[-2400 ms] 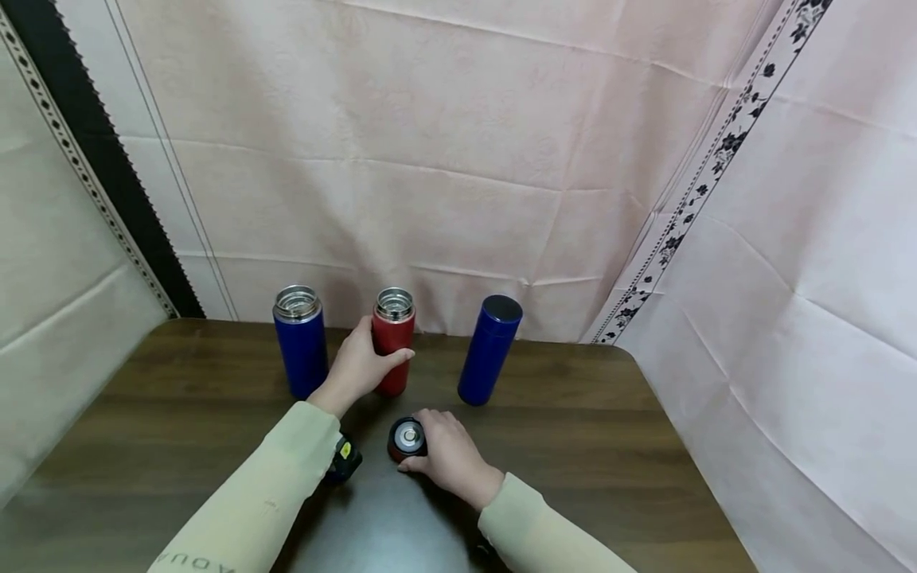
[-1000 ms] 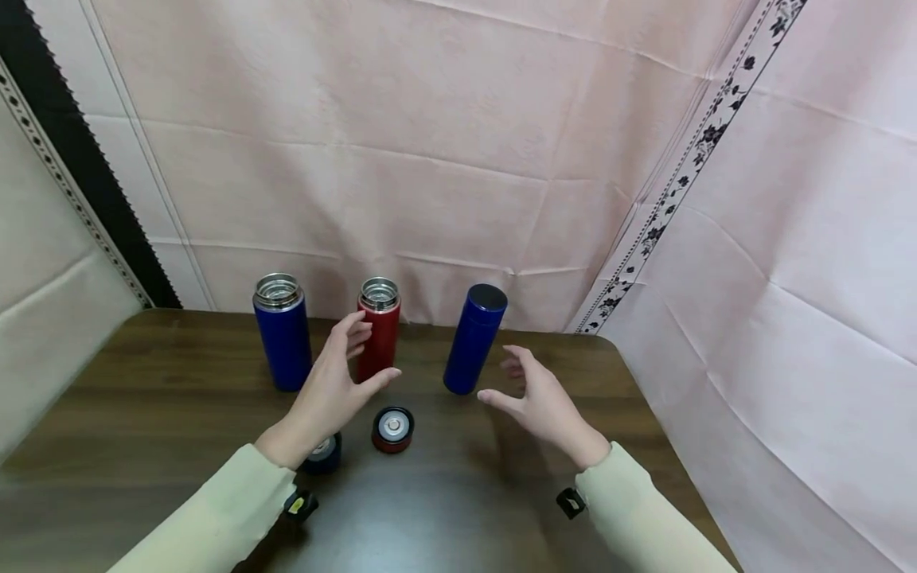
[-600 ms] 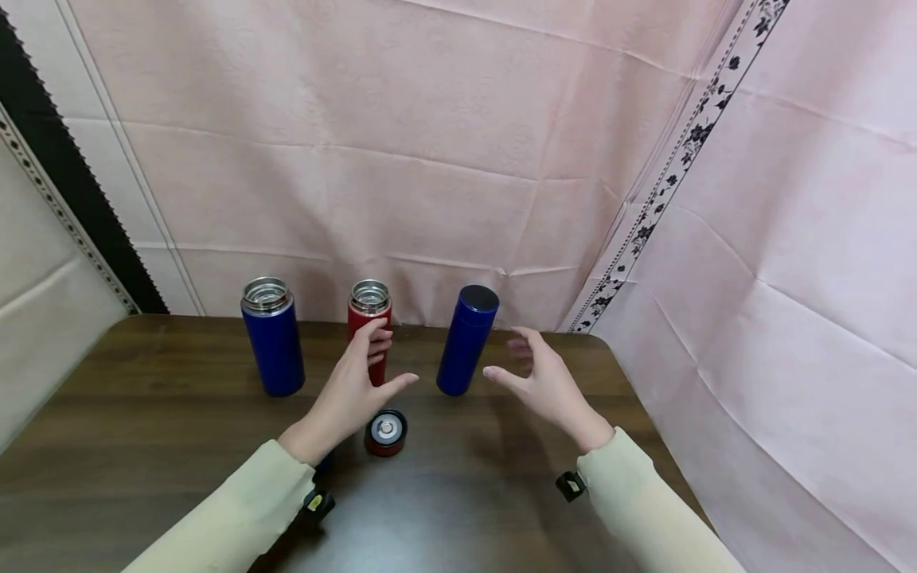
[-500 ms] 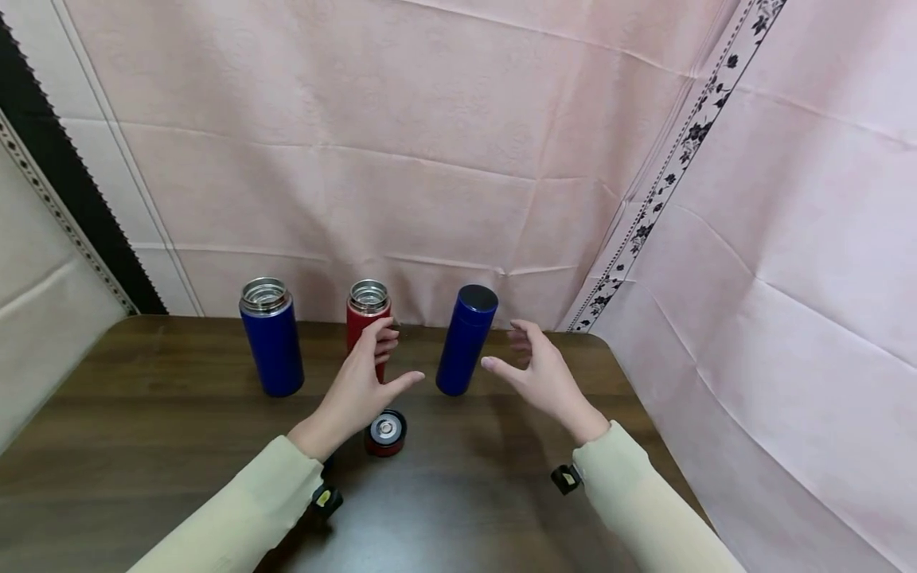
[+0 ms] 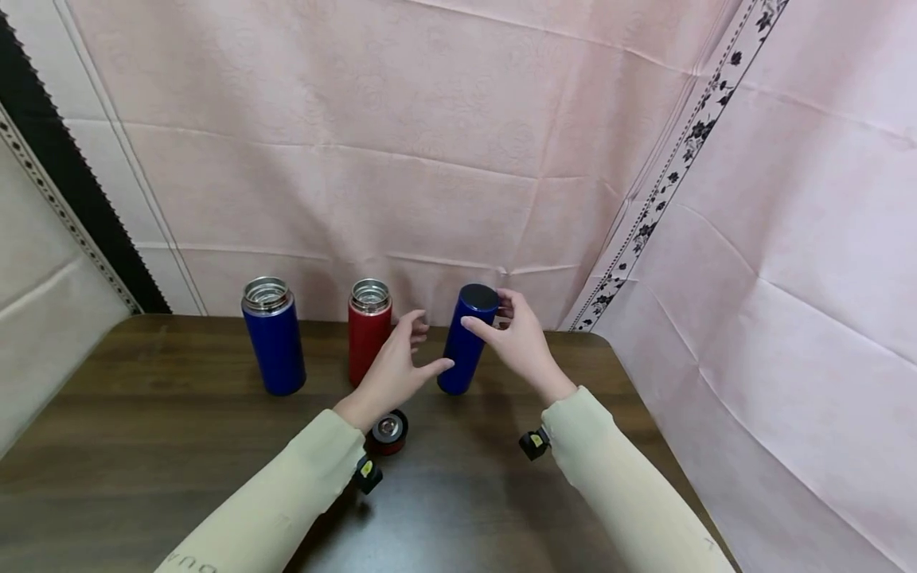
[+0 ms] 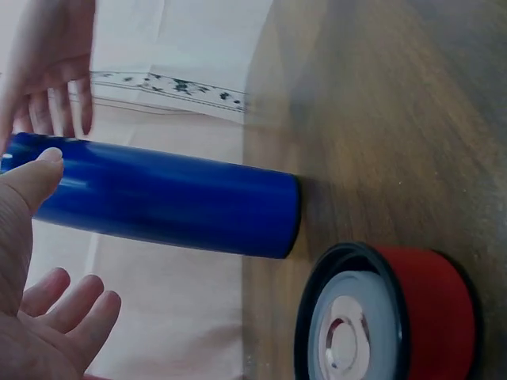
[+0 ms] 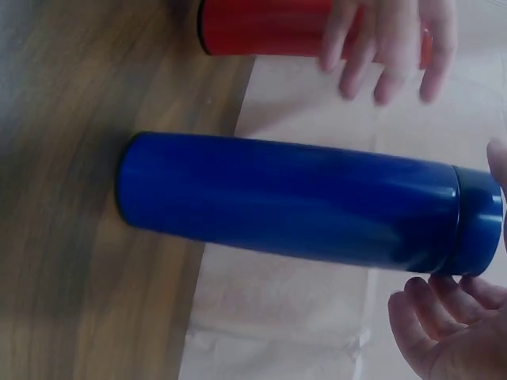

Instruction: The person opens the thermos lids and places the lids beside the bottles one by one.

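Observation:
A capped blue thermos bottle (image 5: 462, 350) stands toward the back of the table, its dark-topped lid (image 7: 479, 222) on. My right hand (image 5: 526, 342) is around that lid, thumb in front and fingers at the far side; the right wrist view shows fingertips at the lid's edge and the thumb beside it, with no firm grip visible. My left hand (image 5: 394, 366) is held with fingers apart, left of this bottle and in front of an uncapped red thermos bottle (image 5: 367, 338), holding nothing. A red lid (image 6: 432, 317) lies upside down near my left wrist.
An uncapped blue thermos bottle (image 5: 275, 350) with a steel rim stands at the left. A pale cloth (image 5: 358, 159) hangs behind the wooden table (image 5: 158, 446), and more cloth hangs at both sides.
Both hands have moved away from the red bottle and its lid toward the capped blue bottle. Over the last half second the right hand reached its lid, and the left hand came closer.

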A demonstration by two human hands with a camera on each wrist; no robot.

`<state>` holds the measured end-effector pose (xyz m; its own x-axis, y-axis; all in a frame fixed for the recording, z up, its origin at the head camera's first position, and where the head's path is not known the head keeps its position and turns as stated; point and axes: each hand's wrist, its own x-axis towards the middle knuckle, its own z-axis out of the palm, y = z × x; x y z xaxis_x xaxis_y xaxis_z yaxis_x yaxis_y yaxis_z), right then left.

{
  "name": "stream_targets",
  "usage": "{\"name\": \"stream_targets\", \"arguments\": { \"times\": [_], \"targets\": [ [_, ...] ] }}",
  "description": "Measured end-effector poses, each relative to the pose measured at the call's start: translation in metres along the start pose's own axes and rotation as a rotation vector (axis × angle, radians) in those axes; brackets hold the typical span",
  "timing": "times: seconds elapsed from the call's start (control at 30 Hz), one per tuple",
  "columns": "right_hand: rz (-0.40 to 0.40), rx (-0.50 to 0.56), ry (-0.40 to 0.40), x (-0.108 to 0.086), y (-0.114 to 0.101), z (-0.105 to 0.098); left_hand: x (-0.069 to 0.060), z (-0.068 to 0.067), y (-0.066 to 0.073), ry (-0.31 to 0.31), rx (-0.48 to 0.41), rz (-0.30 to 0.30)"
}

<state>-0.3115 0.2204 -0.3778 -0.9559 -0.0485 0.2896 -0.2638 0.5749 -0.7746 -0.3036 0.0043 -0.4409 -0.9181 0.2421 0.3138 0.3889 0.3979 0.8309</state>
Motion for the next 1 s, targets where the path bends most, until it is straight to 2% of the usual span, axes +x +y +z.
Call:
{"name": "stream_targets", "arguments": {
  "times": [0.2, 0.4, 0.7, 0.9, 1.0],
  "targets": [
    [0.011, -0.015, 0.049, 0.007, -0.002, 0.007, 0.014, 0.016, -0.002, -0.057, 0.035, -0.058],
    [-0.073, -0.003, 0.053, 0.002, -0.002, 0.013, 0.02, 0.027, -0.003, -0.092, 0.044, -0.047],
    [-0.239, -0.04, 0.066, -0.027, -0.011, 0.025, 0.012, 0.028, -0.011, -0.085, 0.092, 0.002],
    [-0.25, -0.064, 0.103, -0.044, -0.013, 0.029, 0.008, 0.029, -0.014, -0.105, 0.084, 0.032],
    [-0.254, -0.057, 0.113, -0.048, -0.019, 0.029, 0.003, 0.025, -0.015, -0.108, 0.073, 0.009]
  ]
}}
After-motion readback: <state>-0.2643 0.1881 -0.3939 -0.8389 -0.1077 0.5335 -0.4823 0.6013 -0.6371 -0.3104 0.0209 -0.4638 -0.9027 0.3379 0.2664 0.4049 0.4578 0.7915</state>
